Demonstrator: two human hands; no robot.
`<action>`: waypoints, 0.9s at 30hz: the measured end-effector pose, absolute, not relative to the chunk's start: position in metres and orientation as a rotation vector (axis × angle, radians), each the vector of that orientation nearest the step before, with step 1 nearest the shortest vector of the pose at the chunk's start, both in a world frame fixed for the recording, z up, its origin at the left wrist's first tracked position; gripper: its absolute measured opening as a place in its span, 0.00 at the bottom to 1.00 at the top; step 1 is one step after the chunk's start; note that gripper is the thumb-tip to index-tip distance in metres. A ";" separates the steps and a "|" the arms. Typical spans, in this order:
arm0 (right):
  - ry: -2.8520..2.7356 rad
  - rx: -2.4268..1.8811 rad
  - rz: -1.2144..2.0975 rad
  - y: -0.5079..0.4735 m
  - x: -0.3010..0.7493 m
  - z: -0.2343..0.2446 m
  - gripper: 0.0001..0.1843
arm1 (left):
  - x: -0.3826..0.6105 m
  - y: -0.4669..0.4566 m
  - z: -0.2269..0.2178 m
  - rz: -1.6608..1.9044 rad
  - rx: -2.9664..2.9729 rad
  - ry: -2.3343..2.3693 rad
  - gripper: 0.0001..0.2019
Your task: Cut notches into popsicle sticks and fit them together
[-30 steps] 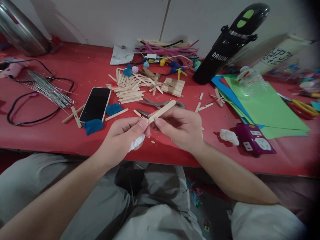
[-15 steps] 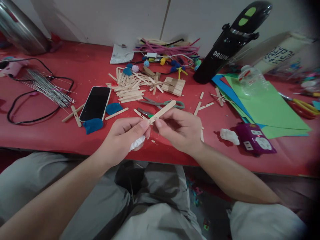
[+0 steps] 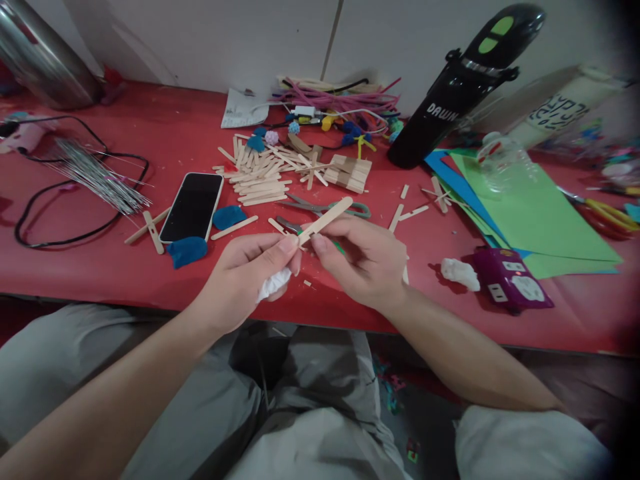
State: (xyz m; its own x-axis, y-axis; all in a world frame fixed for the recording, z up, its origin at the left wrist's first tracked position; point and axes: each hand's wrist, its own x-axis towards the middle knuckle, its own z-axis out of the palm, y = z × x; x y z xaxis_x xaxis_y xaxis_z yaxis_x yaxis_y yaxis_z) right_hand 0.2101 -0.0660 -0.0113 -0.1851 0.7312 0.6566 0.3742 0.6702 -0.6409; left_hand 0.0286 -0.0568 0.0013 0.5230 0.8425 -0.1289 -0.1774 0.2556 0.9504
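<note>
Between my hands is a wooden craft stick [image 3: 327,219], tilted up to the right, with a small notch near its lower end. My left hand [image 3: 250,270] pinches that lower end between thumb and fingers. A crumpled white tissue [image 3: 275,285] is tucked under the left fingers. My right hand [image 3: 365,260] is closed around the lower edge of the stick, its thumb tip by the notch. Behind the hands lies a metal tool with green parts [image 3: 289,225], mostly hidden; whether the right hand touches it I cannot tell. A notched stick [image 3: 276,225] lies beside the left fingers.
On the red table [image 3: 165,283] are a phone [image 3: 193,207], blue felt pieces [image 3: 229,217], a pile of craft sticks [image 3: 257,180] and scissors [image 3: 357,210]. Rightward lie a white lump [image 3: 460,274], a purple power adapter [image 3: 513,277], coloured paper [image 3: 545,213] and a black bottle [image 3: 445,107].
My right thumb has shifted slightly right along the stick, and a green part now shows behind the right fingers. The left hand keeps its pinch.
</note>
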 end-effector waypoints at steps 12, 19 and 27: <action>-1.691 -0.986 0.659 -0.068 0.211 -0.015 0.09 | 0.024 -0.062 0.010 0.881 1.933 1.039 0.14; -1.572 -1.006 0.788 -0.065 0.209 -0.017 0.10 | 0.021 -0.061 0.010 0.877 2.036 1.081 0.14; -1.522 -1.007 0.908 -0.061 0.209 -0.010 0.10 | 0.018 -0.056 0.012 0.820 2.098 1.010 0.15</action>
